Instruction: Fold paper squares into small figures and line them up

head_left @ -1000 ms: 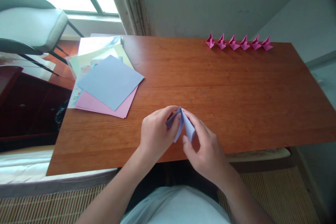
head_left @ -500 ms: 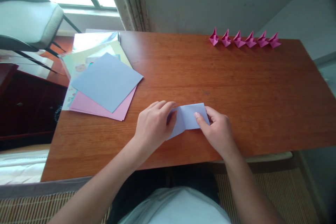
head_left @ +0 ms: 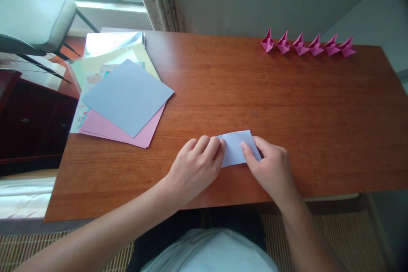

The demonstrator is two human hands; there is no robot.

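Note:
A folded sheet of light blue paper (head_left: pixel 235 146) is between my hands near the table's front edge. My left hand (head_left: pixel 200 162) is closed over its left part, fingers curled and pressed together, hiding that end. With the thumb on top and the fingers behind, my right hand (head_left: pixel 270 165) pinches the paper's right end. To the left lies a flat blue square sheet (head_left: pixel 129 97), on top of pink sheets (head_left: pixel 119 132).
Several pink origami figures (head_left: pixel 300 45) stand in a row along the table's back edge at the right. Under the coloured sheets are plastic-wrapped paper packs (head_left: pixel 111 45). The wooden table (head_left: pixel 210 80) meets the wall behind; a chair (head_left: pixel 35 15) stands at the far left.
My left hand has slid right along the folded paper, its fingers curling in and covering more of the left part. My right hand keeps its pinch. The view has shifted slightly.

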